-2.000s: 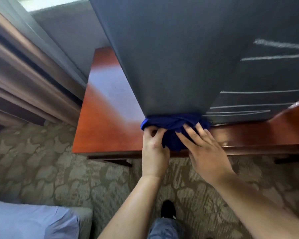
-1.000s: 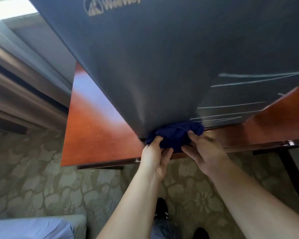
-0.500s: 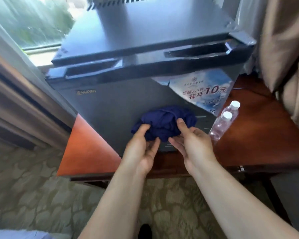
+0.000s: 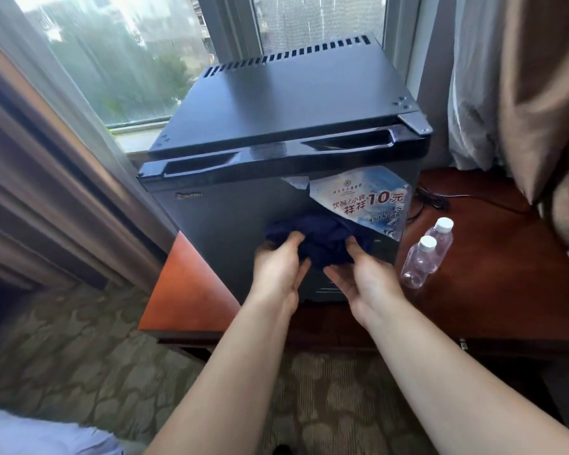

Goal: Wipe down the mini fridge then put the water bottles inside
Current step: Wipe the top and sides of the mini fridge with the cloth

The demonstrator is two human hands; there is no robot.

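Observation:
A black mini fridge (image 4: 286,106) stands on a reddish wooden table (image 4: 191,290) by the window, its door closed. A torn blue-and-white sticker (image 4: 362,198) is on the door's upper right. A bunched dark blue cloth (image 4: 326,239) is in front of the door's middle. My left hand (image 4: 278,272) grips the cloth's left side and my right hand (image 4: 362,280) holds its right side from below. Two clear water bottles (image 4: 424,257) with white caps stand on the table just right of the fridge.
A black cable (image 4: 440,198) runs over the table behind the bottles. Curtains (image 4: 519,93) hang at right and at left. Patterned carpet (image 4: 63,356) lies below, and a pale bed corner (image 4: 30,435) shows at bottom left.
The cloth and both hands rose from the door's bottom edge to its middle. The view pulled back and tilted up, so the fridge top, window and bottles now show.

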